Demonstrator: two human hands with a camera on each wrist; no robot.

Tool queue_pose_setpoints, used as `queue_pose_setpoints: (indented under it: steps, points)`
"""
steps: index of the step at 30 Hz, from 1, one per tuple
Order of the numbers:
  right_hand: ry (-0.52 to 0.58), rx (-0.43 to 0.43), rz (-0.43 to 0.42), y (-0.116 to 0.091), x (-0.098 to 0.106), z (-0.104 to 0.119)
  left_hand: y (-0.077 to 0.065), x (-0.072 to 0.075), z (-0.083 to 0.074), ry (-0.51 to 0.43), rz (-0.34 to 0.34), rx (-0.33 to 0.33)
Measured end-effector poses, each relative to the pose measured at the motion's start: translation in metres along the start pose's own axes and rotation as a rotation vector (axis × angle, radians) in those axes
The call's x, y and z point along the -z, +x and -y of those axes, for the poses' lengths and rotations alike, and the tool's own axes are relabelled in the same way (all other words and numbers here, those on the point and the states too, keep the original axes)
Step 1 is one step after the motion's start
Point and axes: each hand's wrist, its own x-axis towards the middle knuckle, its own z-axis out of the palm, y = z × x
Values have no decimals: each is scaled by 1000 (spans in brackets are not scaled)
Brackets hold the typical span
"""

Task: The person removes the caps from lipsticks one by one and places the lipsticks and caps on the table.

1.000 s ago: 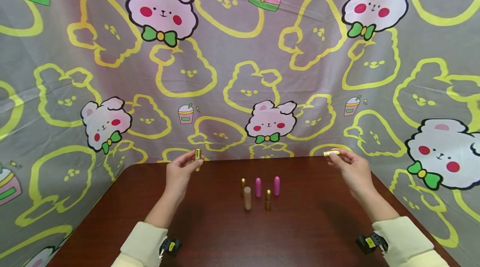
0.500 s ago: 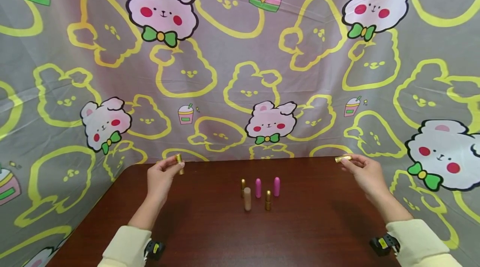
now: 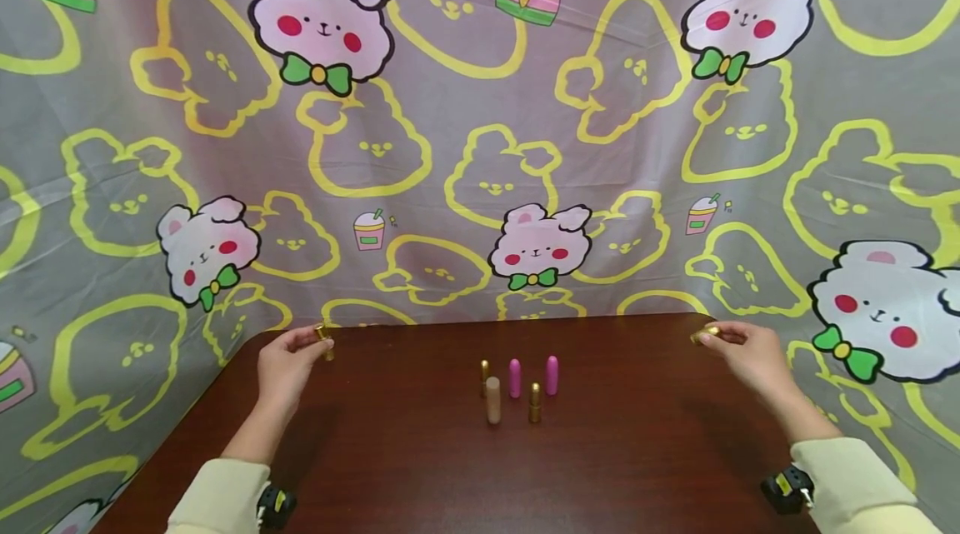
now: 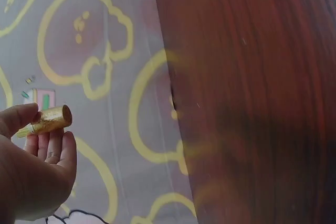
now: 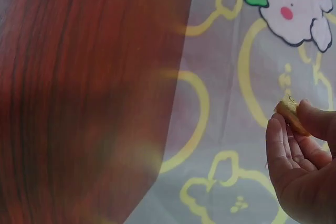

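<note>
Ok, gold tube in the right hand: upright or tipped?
Tipped: head view shows the gold tube nearly sideways, pinched in the right hand.

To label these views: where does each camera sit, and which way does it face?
Head: on the head, facing forward and down at table and cloth; left hand, right hand, sleeves show.
Left wrist: on that wrist, facing the left hand pinching a gold tube.
Right wrist: on that wrist, facing the right hand pinching a gold piece.
Wrist views both show table and cloth.
</note>
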Motion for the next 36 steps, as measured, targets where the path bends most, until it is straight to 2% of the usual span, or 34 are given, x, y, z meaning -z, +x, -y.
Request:
queue_pose_setpoints:
  steps: [6,11,18,29,36]
  points:
    - [-67,8,-10,3,3,-14,7,12,12,110,-34,40]
    - [-113,38,15,4,8,-22,11,19,22,191,-23,70]
    - [-163,34,64,8,10,-35,14,26,33,236,-16,76]
    - [-260,12,174,14,7,-58,24,36,53,337,-8,45]
    - [-282,-37,242,11,5,-63,25,44,66,367,-24,52]
